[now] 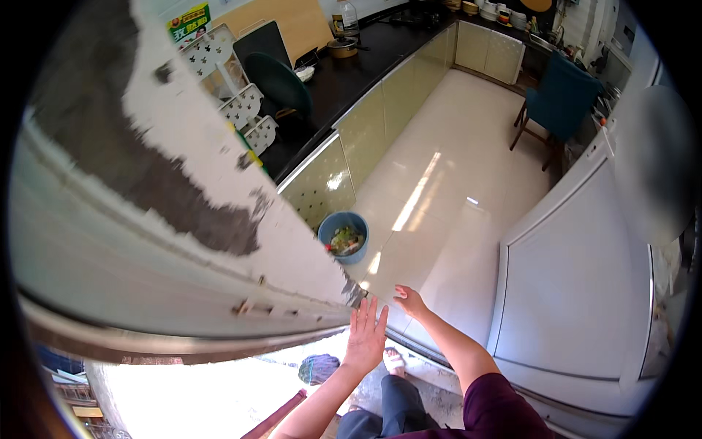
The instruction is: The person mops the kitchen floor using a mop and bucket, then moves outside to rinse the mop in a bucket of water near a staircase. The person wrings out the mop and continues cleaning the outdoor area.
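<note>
My left hand (366,337), fingers spread and holding nothing, is raised beside the lower end of a worn wall edge with peeling paint (307,258); whether it touches the wall I cannot tell. To its right my right hand (410,300) reaches out over the doorway floor, empty, with its fingers loosely bent and apart. Ahead of both hands, against the kitchen cabinets, stands a blue bucket (359,255) with food scraps in it. Below my hands, one foot in a white sandal (393,359) is at the door threshold.
A white door (570,307) stands at the right. Pale tiled floor (439,219) runs along the cabinets (384,115) under a black countertop (378,60). A chair with a teal cover (565,99) stands at the far right. A dark bundle (319,369) lies on the ground at my left.
</note>
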